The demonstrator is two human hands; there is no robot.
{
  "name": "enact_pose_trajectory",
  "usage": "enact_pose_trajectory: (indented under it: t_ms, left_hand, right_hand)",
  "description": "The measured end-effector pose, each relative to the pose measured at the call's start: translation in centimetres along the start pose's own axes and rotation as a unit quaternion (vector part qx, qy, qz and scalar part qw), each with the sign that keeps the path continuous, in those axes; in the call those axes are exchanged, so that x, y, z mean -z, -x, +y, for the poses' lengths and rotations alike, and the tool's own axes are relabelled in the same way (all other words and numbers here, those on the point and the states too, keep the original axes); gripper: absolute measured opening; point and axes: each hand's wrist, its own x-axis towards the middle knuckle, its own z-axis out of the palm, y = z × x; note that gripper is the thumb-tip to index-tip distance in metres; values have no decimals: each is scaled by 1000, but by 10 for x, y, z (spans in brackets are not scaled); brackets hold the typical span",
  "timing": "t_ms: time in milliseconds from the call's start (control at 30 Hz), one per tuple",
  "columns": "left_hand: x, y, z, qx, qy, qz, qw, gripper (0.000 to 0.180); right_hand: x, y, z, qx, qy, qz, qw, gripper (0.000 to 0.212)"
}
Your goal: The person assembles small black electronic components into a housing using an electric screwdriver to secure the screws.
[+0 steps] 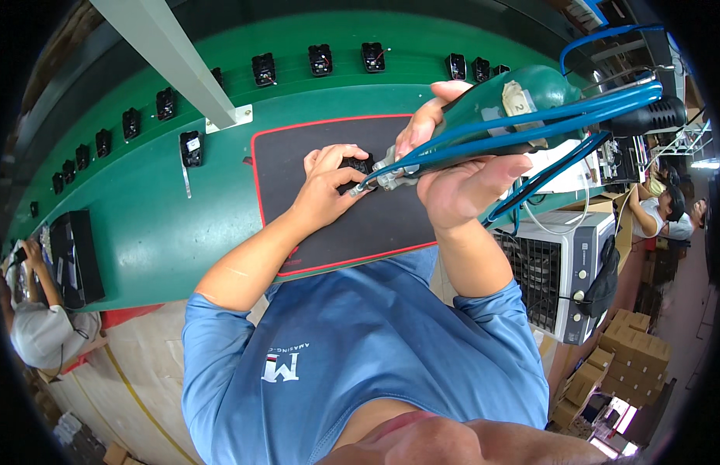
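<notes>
Over the dark mat (341, 225) with its red border, my right hand (461, 190) is closed round a green electric screwdriver (472, 108) with blue tubes along its side. The tool lies tilted, its metal and clear nose pointing left and down to a small black housing (358, 164) on the mat. My left hand (327, 182) is closed on that housing, its fingers at the near and far sides. The tool and my fingers hide much of the housing, and the bit's exact contact point cannot be made out.
Several black housings (320, 60) line the green belt beyond the table (182, 240). Another housing (191, 149) lies left of the mat, near a grey post (170, 62). A fan unit (573, 267) stands at the right. Co-workers (46, 333) sit at left and far right.
</notes>
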Motion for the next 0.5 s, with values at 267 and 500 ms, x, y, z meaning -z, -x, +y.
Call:
enact_pose_trajectory:
  t_ms: [267,500]
  left_hand:
    - [4,1,1,-20,5,-10,1000,43]
    - [-5,3,7,-5,-112,-40,993,116]
  right_hand:
    - [1,-1,1,-2,10,2,1000,108]
    - [4,0,2,-1,13,-4,1000,108]
